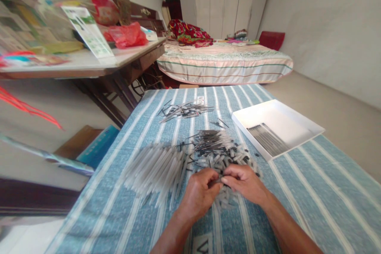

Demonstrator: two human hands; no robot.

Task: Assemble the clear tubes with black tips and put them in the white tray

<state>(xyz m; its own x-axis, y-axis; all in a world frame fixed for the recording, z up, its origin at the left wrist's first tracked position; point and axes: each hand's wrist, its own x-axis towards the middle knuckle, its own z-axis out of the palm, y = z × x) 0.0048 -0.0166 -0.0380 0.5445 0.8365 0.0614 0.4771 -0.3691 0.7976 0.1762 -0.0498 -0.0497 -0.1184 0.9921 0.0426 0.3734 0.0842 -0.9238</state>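
Close together at the near middle of the table are my left hand (200, 190) and my right hand (245, 182). Both are closed in a pinch, their fingertips meeting over a small greyish piece that the fingers mostly hide. Beneath and just beyond them spreads a heap of short clear and black plastic pieces (218, 160), like pen caps and plugs. A pile of long translucent tubes (157, 170), like pen barrels, lies left of my hands. Behind the heap is a bundle of thin dark-tipped rods (208, 139), like pen refills.
A shallow white box (297, 121) at the right holds a row of slim grey pens (266, 138). More thin dark rods (187, 110) lie farther back on the striped blue tablecloth (113, 206). At the left stands a cluttered desk (119, 61); a bed (226, 61) is beyond.
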